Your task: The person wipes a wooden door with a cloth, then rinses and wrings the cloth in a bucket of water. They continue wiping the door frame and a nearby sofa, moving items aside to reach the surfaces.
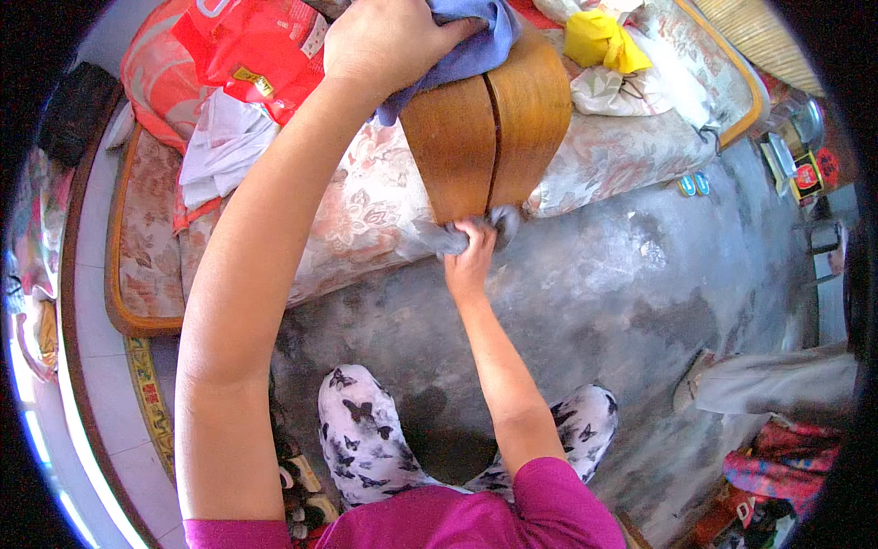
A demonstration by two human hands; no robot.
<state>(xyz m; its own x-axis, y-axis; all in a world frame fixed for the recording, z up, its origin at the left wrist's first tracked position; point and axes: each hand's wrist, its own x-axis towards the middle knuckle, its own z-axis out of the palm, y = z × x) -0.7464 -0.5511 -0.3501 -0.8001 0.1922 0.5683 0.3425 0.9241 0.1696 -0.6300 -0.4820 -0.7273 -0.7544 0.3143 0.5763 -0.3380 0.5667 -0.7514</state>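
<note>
A curved brown wooden panel with a dark gap down its length stands in front of me, against a flowered sofa. Over its top lies a blue cloth, gripped by my left hand; the picture's upper edge cuts off part of that hand. At the panel's lower end my right hand is closed around a bunched grey cloth. This cloth touches the wood and shows on both sides of my fingers. Some of the right fingertips are hidden.
Red bags and folded white cloth lie on the sofa's left. A yellow bag and pale bags rest on its right. Small blue shoes stand on the grey floor. Another person's leg extends in from the right.
</note>
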